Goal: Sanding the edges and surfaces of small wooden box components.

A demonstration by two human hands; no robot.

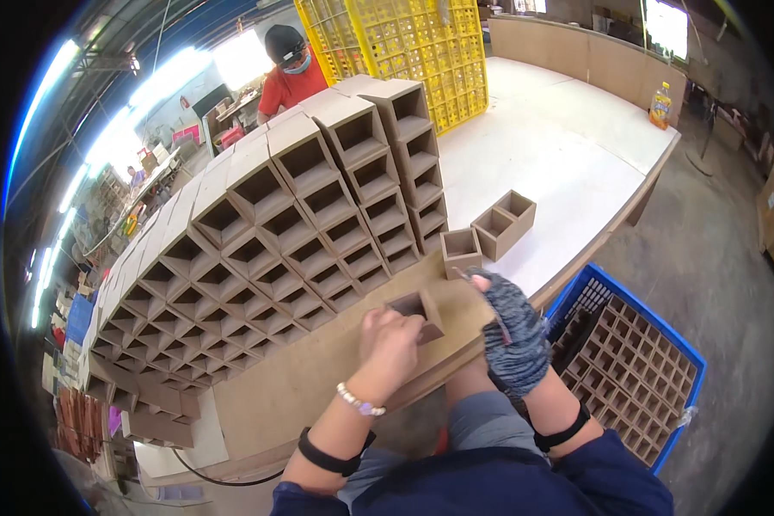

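My bare left hand (391, 344), with a bead bracelet at its wrist, is closed on the near wall of a small open brown fiberboard box (428, 320). That box rests on the brown board (275, 378) in front of me. My right hand (518, 335) wears a grey knitted glove with a bare fingertip showing. Its fingers are curled around something thin that I cannot make out, just right of the box. Beyond it stand a single open box (462, 254) and a two-compartment box (506, 225).
A tall stack of brown open boxes (284, 215) rises on the left. Behind it are a yellow plastic crate (430, 60) and a person in red (292, 86). A blue crate (692, 353) of boxes sits low at right. A bottle (660, 106) stands on the white table (568, 129).
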